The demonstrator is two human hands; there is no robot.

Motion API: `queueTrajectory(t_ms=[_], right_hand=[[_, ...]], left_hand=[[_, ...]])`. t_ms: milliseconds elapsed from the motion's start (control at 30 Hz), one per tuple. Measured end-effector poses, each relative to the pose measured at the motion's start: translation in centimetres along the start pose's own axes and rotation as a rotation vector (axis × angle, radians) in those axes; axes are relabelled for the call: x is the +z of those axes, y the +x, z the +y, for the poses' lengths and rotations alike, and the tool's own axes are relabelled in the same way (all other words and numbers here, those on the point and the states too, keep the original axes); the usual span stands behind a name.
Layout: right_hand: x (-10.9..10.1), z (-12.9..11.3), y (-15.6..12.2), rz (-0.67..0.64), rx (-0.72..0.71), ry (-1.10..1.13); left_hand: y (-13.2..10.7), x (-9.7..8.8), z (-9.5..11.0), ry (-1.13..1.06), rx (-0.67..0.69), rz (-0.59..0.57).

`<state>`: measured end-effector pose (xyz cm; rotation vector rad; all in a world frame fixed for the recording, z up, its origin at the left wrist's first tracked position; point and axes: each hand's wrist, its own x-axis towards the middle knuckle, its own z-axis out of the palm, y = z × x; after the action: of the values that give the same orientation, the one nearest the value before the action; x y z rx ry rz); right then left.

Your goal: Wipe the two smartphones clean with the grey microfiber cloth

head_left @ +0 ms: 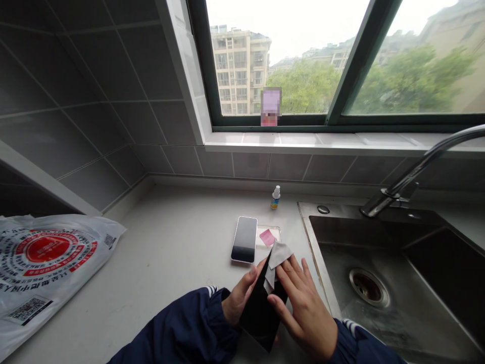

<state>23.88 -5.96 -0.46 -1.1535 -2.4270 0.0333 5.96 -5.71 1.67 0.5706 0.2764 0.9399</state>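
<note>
My left hand [242, 293] is closed around the edge of a black smartphone [259, 313], which is tilted above the counter with its dark, glossy face up. A grey cleaning cloth [280, 253] with zigzag edges lies over the phone's upper end. Pressed against that cloth are the fingers of my right hand [301, 298], stretched along the phone's right side. Just beyond my hands, a second phone [244, 240] with a light rim rests on the counter. Beside it is a clear phone case [278, 231] with a pink piece of paper or cloth [267, 237] on it.
A small white spray bottle [275, 199] stands near the back of the counter [182, 242]. To the right is a steel sink [341, 242] with a curved faucet [401, 184]. A printed white plastic bag [53, 268] lies at the left. A window is behind the counter.
</note>
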Motion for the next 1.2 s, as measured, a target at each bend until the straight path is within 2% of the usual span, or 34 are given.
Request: queueTrajectory(t_ms=[200,333,467,667,833,1033,1200], right_hand=[[-0.6,-0.6,0.3,-0.083,-0.069,0.048],[-1.5,-1.3,0.7,-0.130,-0.157,0.088],[-2.0,-2.3,0.9,-0.142,-0.192,0.112],[-2.1,-3.1,1.0,-0.166,-0.279,0.136],[-2.1,-3.1,1.2,-0.167,-0.373,0.155],[-1.7,-3.3,1.3,-0.140,-0.418,0.159],[-1.7,-2.9,1.0,-0.138,-0.287,0.082]], left_hand=[[0.3,0.3,0.0,-0.015,0.028,0.021],[0.3,0.4,0.1,-0.067,0.023,0.099],[0.4,0.3,0.2,-0.096,0.080,0.188],[0.4,0.3,1.0,-0.083,0.135,0.272],[0.2,0.4,1.1,-0.124,0.106,0.349],[0.0,-0.1,0.1,-0.151,0.065,0.299],[0.2,-0.1,-0.5,-0.111,0.139,0.206]])
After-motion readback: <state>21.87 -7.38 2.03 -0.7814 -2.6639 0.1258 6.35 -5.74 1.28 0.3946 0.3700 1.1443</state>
